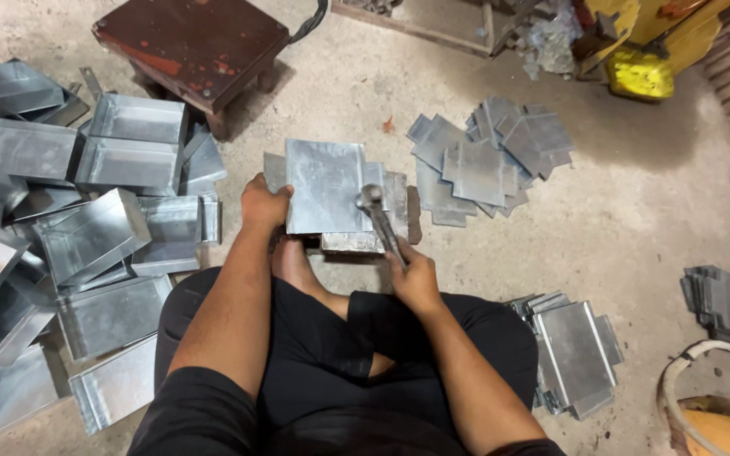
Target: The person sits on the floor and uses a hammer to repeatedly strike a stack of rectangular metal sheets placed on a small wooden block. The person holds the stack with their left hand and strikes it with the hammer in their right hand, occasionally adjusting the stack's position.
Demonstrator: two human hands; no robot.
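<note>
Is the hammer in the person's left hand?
No, the right hand grips the hammer; the left hand holds the metal sheet.

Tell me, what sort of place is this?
Probably a small sheet-metal workshop. Folded metal trays are heaped on the concrete floor, flat cut sheets lie stacked nearby, and the right hand holds a hammer on a sheet.

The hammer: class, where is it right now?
In the head view, the hammer is in the right hand, its head resting on the metal sheet that the left hand steadies.
</note>
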